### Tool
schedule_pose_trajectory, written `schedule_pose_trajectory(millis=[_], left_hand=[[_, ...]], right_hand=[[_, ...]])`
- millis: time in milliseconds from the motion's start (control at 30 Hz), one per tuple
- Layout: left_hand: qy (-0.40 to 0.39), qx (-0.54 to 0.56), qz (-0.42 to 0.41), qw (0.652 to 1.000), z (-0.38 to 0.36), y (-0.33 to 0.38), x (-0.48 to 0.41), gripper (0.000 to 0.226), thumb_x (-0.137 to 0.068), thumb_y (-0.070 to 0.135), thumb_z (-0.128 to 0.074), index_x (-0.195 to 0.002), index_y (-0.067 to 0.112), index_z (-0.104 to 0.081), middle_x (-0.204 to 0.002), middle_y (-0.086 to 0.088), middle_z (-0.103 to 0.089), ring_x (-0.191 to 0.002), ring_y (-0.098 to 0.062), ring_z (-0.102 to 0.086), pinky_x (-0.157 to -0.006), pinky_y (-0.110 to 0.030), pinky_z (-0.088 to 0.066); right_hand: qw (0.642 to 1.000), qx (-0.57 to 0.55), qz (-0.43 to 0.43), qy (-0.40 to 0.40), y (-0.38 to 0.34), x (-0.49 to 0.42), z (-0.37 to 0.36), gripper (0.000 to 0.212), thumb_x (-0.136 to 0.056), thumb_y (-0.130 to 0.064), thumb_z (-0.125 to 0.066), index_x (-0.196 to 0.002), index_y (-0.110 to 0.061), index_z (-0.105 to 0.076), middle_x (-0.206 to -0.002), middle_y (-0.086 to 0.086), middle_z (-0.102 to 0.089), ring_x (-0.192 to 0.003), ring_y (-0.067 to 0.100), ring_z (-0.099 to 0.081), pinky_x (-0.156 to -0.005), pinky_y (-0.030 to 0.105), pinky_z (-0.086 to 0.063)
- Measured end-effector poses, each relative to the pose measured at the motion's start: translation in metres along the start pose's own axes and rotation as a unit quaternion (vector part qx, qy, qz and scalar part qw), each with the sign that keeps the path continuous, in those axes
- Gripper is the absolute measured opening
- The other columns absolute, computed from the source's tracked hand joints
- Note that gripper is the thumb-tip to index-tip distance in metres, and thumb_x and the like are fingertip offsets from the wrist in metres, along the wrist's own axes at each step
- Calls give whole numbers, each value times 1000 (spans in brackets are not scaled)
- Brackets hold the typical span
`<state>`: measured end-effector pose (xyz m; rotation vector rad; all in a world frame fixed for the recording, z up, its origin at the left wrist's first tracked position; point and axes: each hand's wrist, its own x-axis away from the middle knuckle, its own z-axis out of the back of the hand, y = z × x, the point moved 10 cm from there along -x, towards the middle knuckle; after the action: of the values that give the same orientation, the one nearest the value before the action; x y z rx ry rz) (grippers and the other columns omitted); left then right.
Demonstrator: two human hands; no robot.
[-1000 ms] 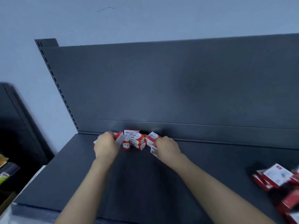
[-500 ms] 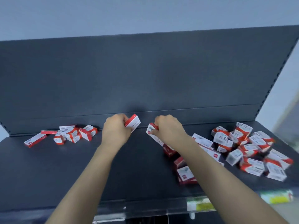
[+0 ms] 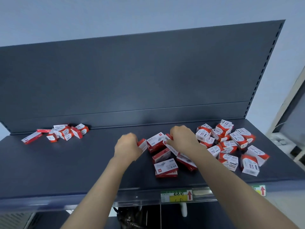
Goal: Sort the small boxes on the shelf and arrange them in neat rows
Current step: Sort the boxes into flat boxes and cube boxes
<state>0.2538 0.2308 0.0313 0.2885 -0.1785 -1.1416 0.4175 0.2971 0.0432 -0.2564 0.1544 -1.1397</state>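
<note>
Now at mid-shelf (image 3: 82, 162), the left hand (image 3: 127, 147) curls its fingers round a small box (image 3: 142, 144); the right hand (image 3: 183, 138) pinches another box (image 3: 170, 146) in curled fingers, beside the loose pile (image 3: 231, 142).

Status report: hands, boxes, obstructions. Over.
Left hand grips a small red-and-white box. Right hand grips a second box at the staple-box pile. Paper-clip boxes loose at right, small cluster back left; no rows yet. No obstruction seen.
</note>
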Motion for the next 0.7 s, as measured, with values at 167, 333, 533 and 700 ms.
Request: schedule_pose_trajectory(millis=[167,333,533,700], left_hand=[[-30,27,19,999,-31,-7,4,26,-84,31,-61,-78,8,-54,-80,-7,-60,-78,-24,-63,-61,-29,-47],[-45,44,4,998,-57,-4,0,39,-86,43,-59,-65,16,-40,-81,-7,-60,-72,-21,-57,-57,-27,-41],[-35,69,12,997,-43,-7,-4,35,-86,46,-59,-81,11,-59,-83,-4,-63,-77,-21,-60,-60,-27,-44],[67,23,-17,997,0,-3,-6,40,-96,42,-42,-106,5,-52,-114,-13,-60,-106,-29,-56,-78,-33,-43]], right_hand=[[999,36,-2,6,-3,-1,-7,19,-91,-28,-55,-94,-9,-56,-103,12,-63,-92,27,-62,-71,32,-46],[996,80,5,25,-7,-2,-11,22,-93,-28,-50,-102,-10,-57,-102,8,-64,-92,24,-62,-69,30,-44],[993,105,10,50,-8,-9,-5,19,-92,-31,-49,-91,-12,-53,-76,1,-50,-74,19,-52,-63,29,-39],[989,80,45,116,-25,-17,14,35,-92,-41,-50,-114,-13,-53,-113,3,-59,-107,19,-53,-77,31,-48]])
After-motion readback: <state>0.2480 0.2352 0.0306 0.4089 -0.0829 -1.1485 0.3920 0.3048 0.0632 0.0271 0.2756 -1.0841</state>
